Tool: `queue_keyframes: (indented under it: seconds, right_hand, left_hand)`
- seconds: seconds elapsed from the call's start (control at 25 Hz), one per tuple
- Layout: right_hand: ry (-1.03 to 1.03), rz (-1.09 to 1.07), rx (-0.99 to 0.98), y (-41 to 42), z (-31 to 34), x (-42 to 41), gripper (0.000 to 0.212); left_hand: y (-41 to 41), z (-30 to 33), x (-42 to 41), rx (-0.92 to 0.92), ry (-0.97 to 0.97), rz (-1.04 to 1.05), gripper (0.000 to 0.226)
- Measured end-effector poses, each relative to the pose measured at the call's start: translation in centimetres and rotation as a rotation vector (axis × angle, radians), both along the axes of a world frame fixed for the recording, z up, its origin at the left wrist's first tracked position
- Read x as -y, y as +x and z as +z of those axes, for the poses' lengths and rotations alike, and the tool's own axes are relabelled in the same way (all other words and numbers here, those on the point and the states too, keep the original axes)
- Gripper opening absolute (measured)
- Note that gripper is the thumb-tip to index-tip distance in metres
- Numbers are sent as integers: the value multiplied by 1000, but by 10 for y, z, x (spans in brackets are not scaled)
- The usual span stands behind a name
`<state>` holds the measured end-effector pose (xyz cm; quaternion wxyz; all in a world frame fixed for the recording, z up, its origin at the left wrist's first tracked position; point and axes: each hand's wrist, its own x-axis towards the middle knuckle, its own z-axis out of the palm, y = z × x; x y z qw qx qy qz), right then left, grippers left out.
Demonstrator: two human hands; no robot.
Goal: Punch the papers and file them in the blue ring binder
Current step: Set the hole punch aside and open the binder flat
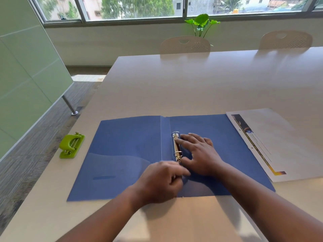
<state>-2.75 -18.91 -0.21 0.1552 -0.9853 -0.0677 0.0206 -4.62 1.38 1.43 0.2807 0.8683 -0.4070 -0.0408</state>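
Observation:
The blue ring binder (122, 154) lies open and flat on the table in front of me. Its metal ring mechanism (176, 147) runs along the spine, with two rings standing up. My right hand (197, 152) rests flat on the right cover, fingers spread and touching the mechanism. My left hand (162, 180) is loosely curled at the near end of the mechanism, fingertips by its lower tab. A stack of printed papers (279, 145) lies to the right of the binder. A green hole punch (71, 145) stands to the binder's left.
The pale table (192, 84) stretches far ahead, with two white chairs (185, 45) at its far side and a green plant (201, 23) by the window. The table's left edge drops to a carpeted floor near a glass partition.

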Motion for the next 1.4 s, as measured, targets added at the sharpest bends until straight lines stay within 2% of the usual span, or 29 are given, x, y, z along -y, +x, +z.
queue_keyframes:
  seconds: [0.08, 0.12, 0.24, 0.32, 0.44, 0.68, 1.04, 1.2, 1.4]
  right_hand:
    - [6, 7, 10, -12, 0, -2, 78]
    - [6, 12, 13, -16, 1, -4, 77]
    - [-3, 27, 20, -25, 1, -11, 75]
    - [8, 13, 34, -24, 0, -12, 72]
    - [26, -15, 50, -16, -2, -12, 70]
    - [22, -15, 63, -8, -3, -10, 73]
    - [-11, -35, 105, -8, -3, -14, 68]
    - [-17, -68, 138, -13, -4, -15, 66]
    - [31, -85, 152, -17, -3, -18, 66]
  left_hand:
    - [19, -3, 1, 31, -174, 132, 28]
    - [30, -4, 2, 73, -202, 209, 30]
    - [56, -5, 2, 25, -21, 317, 54]
    - [67, -10, 1, -38, 53, 291, 67]
    - [78, -19, 0, -76, 60, 275, 79]
    - [84, -23, -5, -135, -74, 270, 67]
    - [81, -27, -10, -18, 36, 169, 92]
    - [80, -29, -7, 45, 75, 171, 93]
    - [79, -29, -4, 33, 92, 164, 92]
